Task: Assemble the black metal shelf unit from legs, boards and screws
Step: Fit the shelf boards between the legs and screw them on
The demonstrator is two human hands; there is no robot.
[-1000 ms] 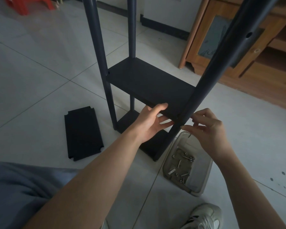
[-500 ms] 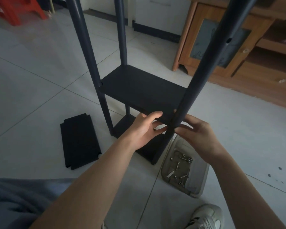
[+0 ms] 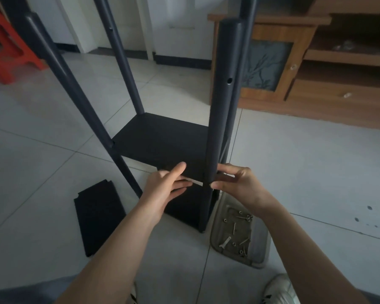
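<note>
The black shelf unit stands on the tiled floor with its legs upright. A middle board (image 3: 162, 143) sits between the legs and a lower board (image 3: 184, 207) lies beneath it. My left hand (image 3: 165, 189) grips the near edge of the middle board, thumb on top. My right hand (image 3: 237, 183) pinches at the near right leg (image 3: 223, 102) where it meets the board's corner; whether a screw is in the fingers is hidden. A spare black board (image 3: 99, 216) lies flat on the floor to the left.
A grey tray (image 3: 259, 244) of screws sits on the floor by the near right leg. A wooden cabinet (image 3: 305, 69) stands at the back right, a red stool (image 3: 7, 49) at the back left. My shoe (image 3: 279, 290) shows at the bottom.
The view has tilted up, so the leg tops now show. My right hand has closed in against the near right leg. My left hand stays on the board edge.
</note>
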